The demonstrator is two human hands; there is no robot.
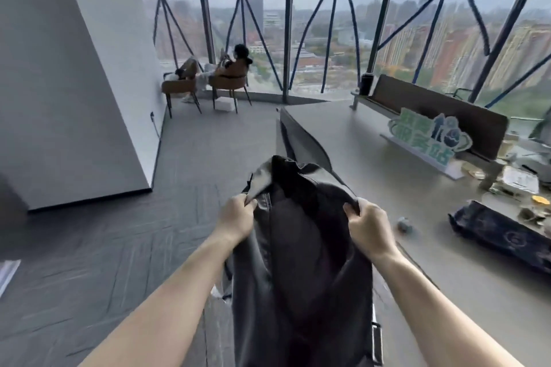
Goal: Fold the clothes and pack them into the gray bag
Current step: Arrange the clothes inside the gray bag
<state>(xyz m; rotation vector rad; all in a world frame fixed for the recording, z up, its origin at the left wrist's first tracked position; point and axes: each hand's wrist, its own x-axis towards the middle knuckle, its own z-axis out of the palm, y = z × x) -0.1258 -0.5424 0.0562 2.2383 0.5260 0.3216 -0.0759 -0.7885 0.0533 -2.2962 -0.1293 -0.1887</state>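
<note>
Both hands hold up a dark gray, slightly shiny fabric bag in front of the person, at the near left corner of the long beige worktop. The left hand has its fingers curled tight round the bag's left rim, pinching a fold of the cloth. The right hand grips the right rim the same way, fingers closed over the edge. Between the two hands the mouth of the bag gapes, and black cloth shows bunched inside and rising above the opening; whether it is a garment or lining I cannot tell. A pale strap with a dark buckle hangs at the bag's lower right side.

On the worktop to the right lies a flat dark navy packet with faint printed circles; its print is too blurred to read. Near it sits a small gray-blue round object. Farther back stands a green and white cut-out sign with large Chinese characters, which seem to end in 服务站, though the blur makes this uncertain. Behind it runs a dark brown divider panel, with a black cylinder at its far end.

At the window wall a person sits in a brown chair.
</note>
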